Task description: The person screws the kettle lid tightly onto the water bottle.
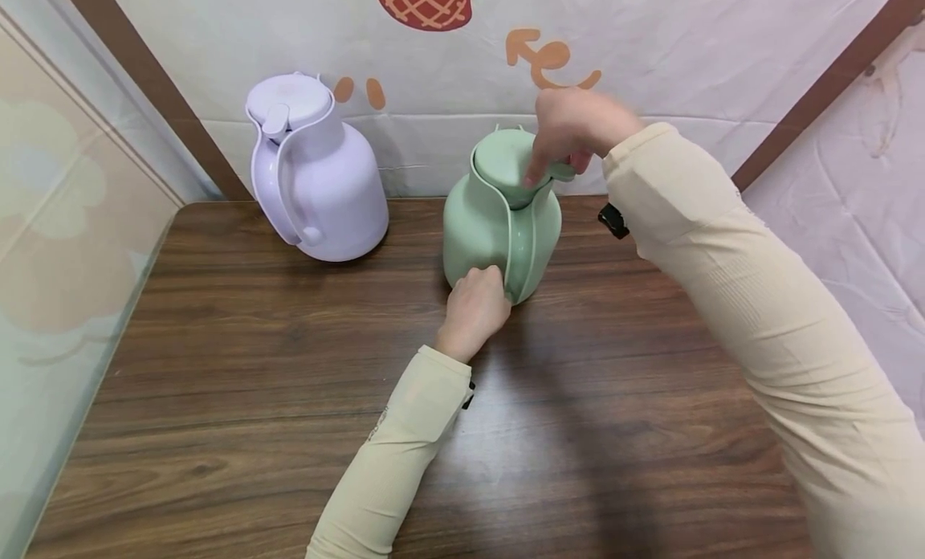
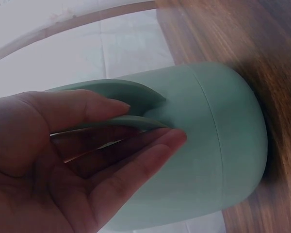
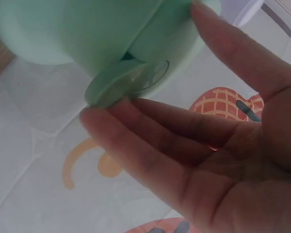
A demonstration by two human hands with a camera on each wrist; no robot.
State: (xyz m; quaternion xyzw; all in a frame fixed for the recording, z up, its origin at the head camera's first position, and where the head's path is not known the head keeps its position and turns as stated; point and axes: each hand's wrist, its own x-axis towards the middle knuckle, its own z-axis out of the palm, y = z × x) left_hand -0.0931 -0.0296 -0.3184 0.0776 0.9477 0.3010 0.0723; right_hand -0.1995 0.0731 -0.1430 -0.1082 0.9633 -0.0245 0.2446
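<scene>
A light green vacuum jug (image 1: 473,234) stands upright on the table, its handle (image 1: 522,250) facing me. My left hand (image 1: 477,308) pinches the lower part of that handle; in the left wrist view the thumb lies on one side of the handle's edge and the fingers on the other. Above, my right hand (image 1: 576,124) holds the jug's round lid (image 1: 502,153), thumb on its top. The lid's lever (image 3: 114,85) points off to the right of the handle, with the fingertips against it in the right wrist view.
To the left, a lilac vacuum jug (image 1: 347,189) of the same shape stands near the back of the brown wooden table (image 1: 289,398). A pale printed cloth (image 1: 448,85) hangs behind the table's back edge.
</scene>
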